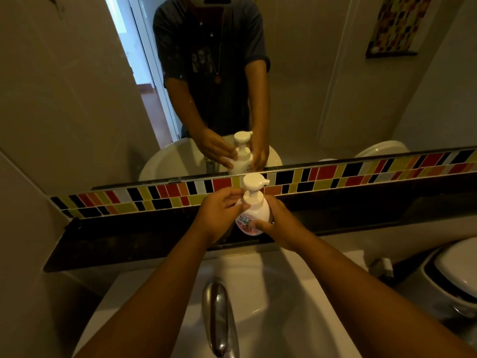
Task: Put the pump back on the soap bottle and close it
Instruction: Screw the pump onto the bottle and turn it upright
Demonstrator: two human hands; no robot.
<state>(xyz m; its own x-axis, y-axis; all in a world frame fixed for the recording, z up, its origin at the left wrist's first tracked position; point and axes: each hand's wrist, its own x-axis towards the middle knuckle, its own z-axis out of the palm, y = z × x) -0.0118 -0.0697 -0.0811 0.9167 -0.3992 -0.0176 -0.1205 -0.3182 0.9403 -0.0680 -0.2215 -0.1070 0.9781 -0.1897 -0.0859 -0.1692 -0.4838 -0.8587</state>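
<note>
While the soap bottle [254, 215] stands upright on the dark ledge [129, 241] behind the basin, its white pump [254, 182] is already seated on the neck, nozzle pointing to your right. From how squarely the collar sits on the shoulder, the pump looks back in place, and what remains, as a judgement, is turning the collar down tight; whether the thread is fully home cannot be told from here.

Your right hand [280, 223] wraps the lower body of the bottle, thumb across the pink label and the other fingers behind, closed firmly on it. That hold makes sense: it pins the bottle against the ledge so it cannot spin when the top is twisted. Your left hand [220, 215] comes in from the other side with its fingertips [238, 200] pinched on the collar just under the pump head, which is the part that has to turn. Gripping there and not on the head keeps you from pressing soap out by accident.

Behind the bottle runs a band of coloured tiles [361, 171], and above it the mirror [77, 86] repeats both hands and the bottle from the far side. Below your forearms lie the white sink [284, 293] and the chrome tap [218, 316], well clear of the work. A toilet [454, 270] sits off to your right.
</note>
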